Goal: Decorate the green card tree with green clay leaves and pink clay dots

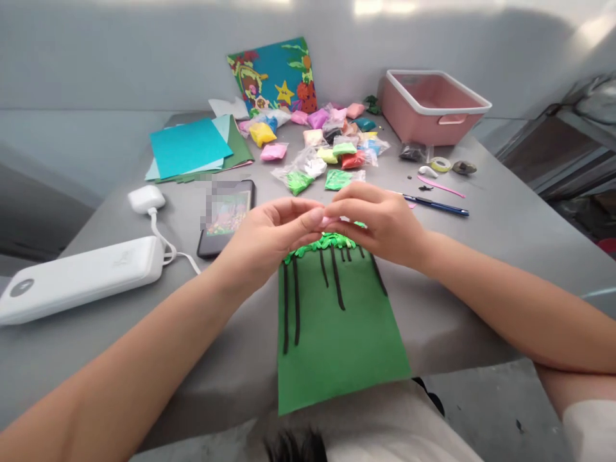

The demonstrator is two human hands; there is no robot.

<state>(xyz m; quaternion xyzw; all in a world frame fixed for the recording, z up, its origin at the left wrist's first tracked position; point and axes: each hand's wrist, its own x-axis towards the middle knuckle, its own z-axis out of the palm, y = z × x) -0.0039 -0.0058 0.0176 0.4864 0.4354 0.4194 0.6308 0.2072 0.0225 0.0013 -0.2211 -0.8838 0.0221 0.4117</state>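
My left hand (283, 228) and my right hand (375, 218) meet fingertip to fingertip, pinching a small piece of pink clay (328, 221) between them. Beneath them lies a green sheet (341, 346), its near edge reaching past the table's front edge. Thin black strips (296, 301) run down the sheet from a band of bright green clay bits (332, 242) across its upper part. My fingers hide some of that band and most of the pink piece.
Behind my hands lie several bagged clays (298, 182). A phone (227, 215), a white power bank (86, 276) and teal sheets (187, 147) sit left. Right are a pink bin (418, 115), a blue pen (436, 205) and yellowish tape (440, 164). A sea picture (274, 74) leans at the back.
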